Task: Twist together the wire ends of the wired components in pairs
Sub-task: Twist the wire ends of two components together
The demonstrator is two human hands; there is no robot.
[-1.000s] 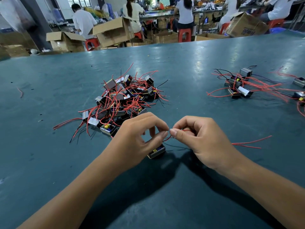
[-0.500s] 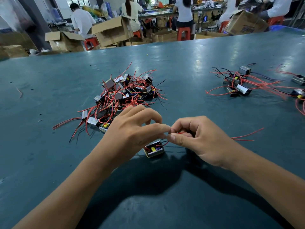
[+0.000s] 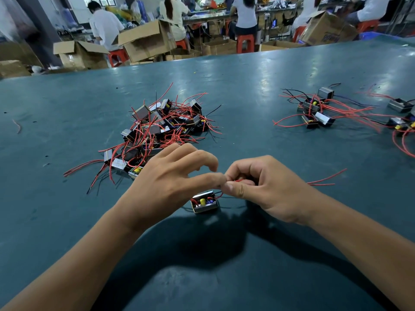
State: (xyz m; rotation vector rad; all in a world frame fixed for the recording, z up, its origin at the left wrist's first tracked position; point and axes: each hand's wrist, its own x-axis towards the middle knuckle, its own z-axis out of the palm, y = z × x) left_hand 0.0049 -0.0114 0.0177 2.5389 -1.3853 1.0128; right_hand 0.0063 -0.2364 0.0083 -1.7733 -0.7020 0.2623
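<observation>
A small boxed component with a yellow part inside lies on the green table, just below my fingertips. Its thin red wires run up into my two hands, which meet above it. My left hand pinches the wire ends between thumb and forefinger, its other fingers spread. My right hand is curled around the same wires, thumb against the left fingertips. Two longer red wires trail out to the right from under my right hand.
A heap of components with red wires lies beyond my left hand. A smaller group sits at the far right, with more components at the right edge. Cardboard boxes and seated people are behind the table.
The component has come out from under my left hand and now lies fully in view below the fingertips. My left fingers have spread a little. Both hands stay pinched together on the wires.
</observation>
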